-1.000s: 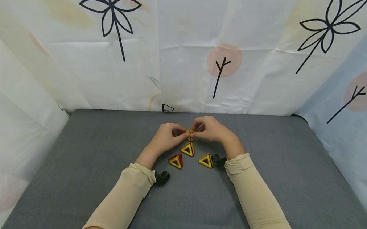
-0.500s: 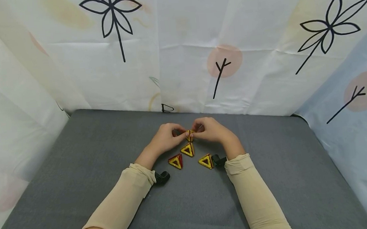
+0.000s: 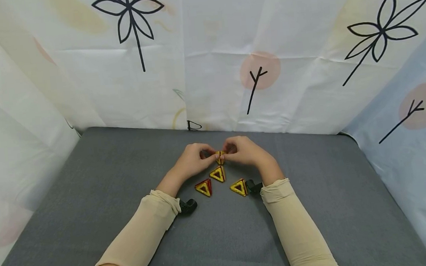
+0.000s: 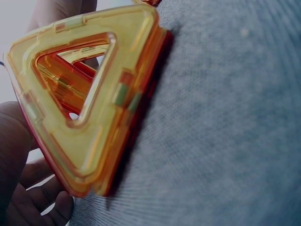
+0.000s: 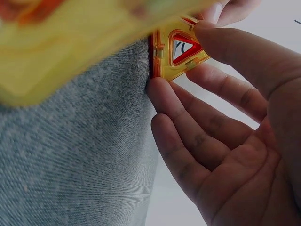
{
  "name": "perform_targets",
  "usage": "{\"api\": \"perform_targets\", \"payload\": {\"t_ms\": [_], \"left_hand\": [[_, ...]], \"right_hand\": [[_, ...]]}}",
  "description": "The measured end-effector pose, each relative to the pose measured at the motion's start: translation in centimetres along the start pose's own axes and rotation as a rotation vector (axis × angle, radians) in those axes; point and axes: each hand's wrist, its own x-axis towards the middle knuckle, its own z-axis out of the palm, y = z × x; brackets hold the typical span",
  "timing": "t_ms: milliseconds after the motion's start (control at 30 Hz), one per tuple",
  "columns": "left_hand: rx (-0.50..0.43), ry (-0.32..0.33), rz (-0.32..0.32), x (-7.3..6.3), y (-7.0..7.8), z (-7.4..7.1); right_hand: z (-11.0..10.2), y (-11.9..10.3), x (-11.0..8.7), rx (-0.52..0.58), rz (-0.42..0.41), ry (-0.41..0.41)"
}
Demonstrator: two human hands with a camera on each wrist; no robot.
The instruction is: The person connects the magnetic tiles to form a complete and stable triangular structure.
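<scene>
Near the back of the table, my left hand and right hand meet at a small piece made of yellow and red triangular magnetic tiles. Thumb and fingers of each hand pinch it from its own side. The right wrist view shows one yellow triangular face with a red edge between the fingers; the other right-hand fingers spread below it. Just in front sits another yellow triangular piece. In the left wrist view, a large yellow triangle with orange-red tiles behind it covers most of the held piece.
Two more triangular tile pieces stand nearer me: a yellow and red one by the left wrist, a yellow one by the right. Black wrist cameras sit close to them. A printed white curtain borders the grey table.
</scene>
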Motion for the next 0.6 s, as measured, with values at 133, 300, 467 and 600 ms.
{"api": "perform_targets", "payload": {"t_ms": [133,300,467,600], "left_hand": [[-0.006,-0.008,-0.009,0.02,0.02,-0.04],[-0.01,-0.02,-0.017,0.04,0.02,-0.08],[-0.017,-0.027,-0.016,-0.06,0.0,-0.15],[-0.024,-0.037,-0.017,-0.09,-0.11,-0.24]], "right_hand": [[-0.12,0.04,-0.05,0.01,0.003,-0.004],[-0.19,0.16,-0.01,0.025,0.001,-0.007],[-0.16,0.15,0.02,0.024,0.0,-0.013],[-0.22,0.25,0.04,0.024,-0.006,-0.019]]}}
